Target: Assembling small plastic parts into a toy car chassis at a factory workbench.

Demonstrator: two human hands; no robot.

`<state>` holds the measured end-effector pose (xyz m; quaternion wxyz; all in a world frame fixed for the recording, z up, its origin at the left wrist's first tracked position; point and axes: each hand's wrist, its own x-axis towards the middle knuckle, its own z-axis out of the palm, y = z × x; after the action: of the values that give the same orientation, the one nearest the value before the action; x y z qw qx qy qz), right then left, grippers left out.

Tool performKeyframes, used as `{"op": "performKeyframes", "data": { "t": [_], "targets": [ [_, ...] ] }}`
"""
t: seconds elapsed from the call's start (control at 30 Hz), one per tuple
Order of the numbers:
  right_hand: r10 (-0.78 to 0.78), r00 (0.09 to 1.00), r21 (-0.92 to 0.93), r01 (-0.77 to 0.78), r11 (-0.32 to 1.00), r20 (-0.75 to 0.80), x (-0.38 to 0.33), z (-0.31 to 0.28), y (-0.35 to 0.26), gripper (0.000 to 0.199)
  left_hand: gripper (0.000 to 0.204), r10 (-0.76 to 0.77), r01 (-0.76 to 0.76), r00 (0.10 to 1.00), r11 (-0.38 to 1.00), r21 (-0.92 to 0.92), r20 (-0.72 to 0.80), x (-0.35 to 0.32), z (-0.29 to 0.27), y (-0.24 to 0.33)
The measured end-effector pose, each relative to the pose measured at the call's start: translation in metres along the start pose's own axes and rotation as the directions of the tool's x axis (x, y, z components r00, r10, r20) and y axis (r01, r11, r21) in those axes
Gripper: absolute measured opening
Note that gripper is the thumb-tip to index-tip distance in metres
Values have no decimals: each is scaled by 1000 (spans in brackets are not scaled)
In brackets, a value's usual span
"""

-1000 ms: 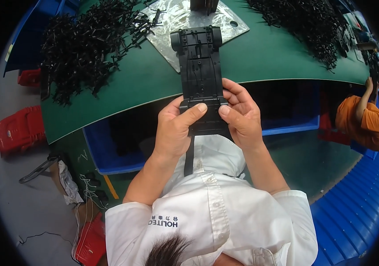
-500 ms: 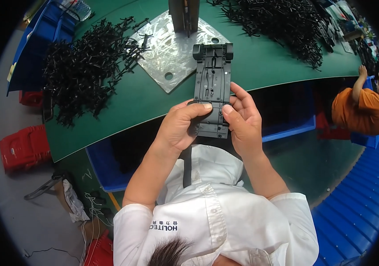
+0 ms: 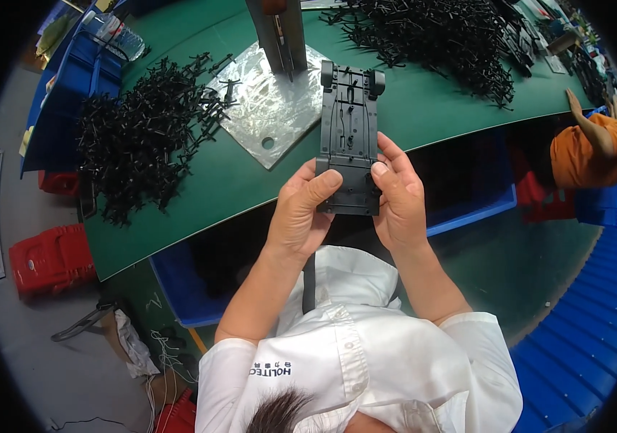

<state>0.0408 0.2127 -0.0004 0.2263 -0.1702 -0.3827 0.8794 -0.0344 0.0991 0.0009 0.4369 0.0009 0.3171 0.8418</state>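
And here's the black tray-like part [image 3: 350, 141], gripped at its near end by left hand [image 3: 302, 206] and right hand [image 3: 400, 196], over the green table's [image 3: 200, 198] near edge! Long axis runs straight out from the body, the end with two rounded lugs pointing away.

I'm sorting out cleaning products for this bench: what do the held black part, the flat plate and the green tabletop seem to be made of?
Black part: likely moulded plastic, dull and evenly coloured, with fine raised ribs.
Flat plate: seemingly bare metal, silvery and scuffed, with streaky glare.
Green tabletop: smooth, faint sheen; perhaps rubber or vinyl, though the look leaves it open.
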Motion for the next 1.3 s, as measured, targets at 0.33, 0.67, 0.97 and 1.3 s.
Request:
{"op": "performKeyframes", "data": {
  "t": [0.33,0.67,0.97,1.3],
  "targets": [
    [1,1000,21,-1,1000,24,-3,0,3,50,33,73,-74,996,997,-16,-57,1,-1,-7],
    [-21,1000,4,21,1000,1,3,2,8,48,42,21,-21,997,1000,1,-68,10,-6,1],
    [16,1000,52,-14,999,-26,9,11,13,53,51,-61,59,997,998,-34,-57,24,-6,17],
    [16,1000,69,-15,998,-20,23,24,22,50,50,-96,95,995,995,-31,-19,39,-7,42]
  ]
}}
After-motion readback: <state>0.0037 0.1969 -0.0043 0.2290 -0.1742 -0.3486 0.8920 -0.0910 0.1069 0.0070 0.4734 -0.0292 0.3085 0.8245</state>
